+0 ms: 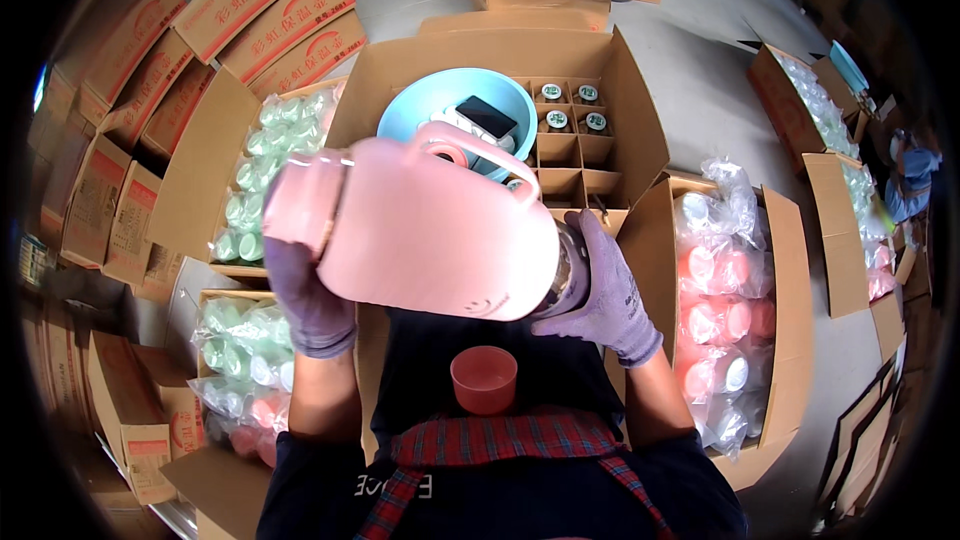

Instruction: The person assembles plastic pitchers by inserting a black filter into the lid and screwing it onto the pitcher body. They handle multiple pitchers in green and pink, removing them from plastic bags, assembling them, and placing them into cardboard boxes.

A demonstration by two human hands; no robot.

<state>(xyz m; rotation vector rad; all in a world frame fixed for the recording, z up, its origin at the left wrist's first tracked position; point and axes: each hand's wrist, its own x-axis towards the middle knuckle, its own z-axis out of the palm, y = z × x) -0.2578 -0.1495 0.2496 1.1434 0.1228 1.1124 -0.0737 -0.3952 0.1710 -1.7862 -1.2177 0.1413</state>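
A pink thermos jug (430, 235) lies on its side between my hands, its handle (490, 157) facing away from me. My left hand (312, 295), in a purple glove, grips it at the narrower lid end (303, 202). At the base end my right hand (608, 292), also gloved, closes round the jug's bottom. Something dark and shiny shows there between the glove and the pink body; its kind is hard to make out. A small pink cup (484, 380) rests at my lap, above the red plaid apron waistband (510, 437).
Ahead, an open carton (640, 110) contains a light-blue basin (400, 105) with a dark phone (486, 116), and cardboard dividers holding several capped bottles (556, 121). Cartons of bagged pink and white (722, 320) and green cups (262, 155) flank me. Stacked boxes (250, 0) stand far left.
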